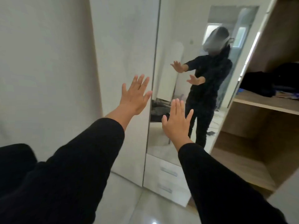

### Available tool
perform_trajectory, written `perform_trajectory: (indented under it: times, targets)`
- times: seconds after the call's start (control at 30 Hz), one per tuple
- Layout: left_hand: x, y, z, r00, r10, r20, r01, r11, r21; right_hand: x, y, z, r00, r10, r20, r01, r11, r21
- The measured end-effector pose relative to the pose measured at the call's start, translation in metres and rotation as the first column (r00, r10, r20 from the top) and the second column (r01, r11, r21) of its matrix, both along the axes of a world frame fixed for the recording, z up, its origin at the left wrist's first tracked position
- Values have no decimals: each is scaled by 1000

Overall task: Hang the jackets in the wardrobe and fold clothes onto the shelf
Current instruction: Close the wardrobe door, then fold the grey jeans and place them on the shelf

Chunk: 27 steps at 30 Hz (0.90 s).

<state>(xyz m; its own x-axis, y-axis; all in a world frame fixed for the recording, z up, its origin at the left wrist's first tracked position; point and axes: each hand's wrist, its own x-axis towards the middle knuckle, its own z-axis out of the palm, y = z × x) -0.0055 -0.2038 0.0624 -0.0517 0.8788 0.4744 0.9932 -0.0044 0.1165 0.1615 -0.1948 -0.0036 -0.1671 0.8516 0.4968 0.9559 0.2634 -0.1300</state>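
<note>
Both palms spread flat, holding nothing: left hand, right hand | dark clothes pile on wooden wardrobe shelf, frame right | your right hand's nearer.

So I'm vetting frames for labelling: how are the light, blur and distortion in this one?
Head view: soft, even indoor light, no hard shadows. Wide-angle bend tilts the wardrobe door and mirror. The left hand and right hand are fairly sharp. The dark clothes on the shelf lose detail. A bright glare spot sits on the floor.
</note>
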Motion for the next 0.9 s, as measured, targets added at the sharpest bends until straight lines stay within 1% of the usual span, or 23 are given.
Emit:
perform_trajectory:
  times: [0.13,0.27,0.37,0.5,0.6,0.7,0.9]
  targets:
    - [-92,-65,-12,985,170,-24,-171,985,-36,-97,-35,-10,987,156,-26,-157,987,-43]
    - [-168,-140,-27,946,321,-32,-323,943,-82,-180,-83,-27,942,335,-23,-336,936,-103]
    - [-215,-198,-40,890,455,-29,-455,883,-119,-231,-121,-39,890,455,-9,-452,880,-145]
    - [-262,-269,-65,790,613,2,-602,777,-184,-283,-165,-58,811,583,45,-564,800,-203]
    - [-285,-312,-90,708,706,2,-682,686,-254,-312,-192,-80,748,661,53,-626,731,-271]
    - [-302,-342,-120,635,771,50,-718,612,-330,-334,-213,-110,692,721,23,-665,650,-367]
    - [-319,-375,-196,502,862,72,-726,465,-507,-367,-228,-185,611,785,99,-633,560,-535]
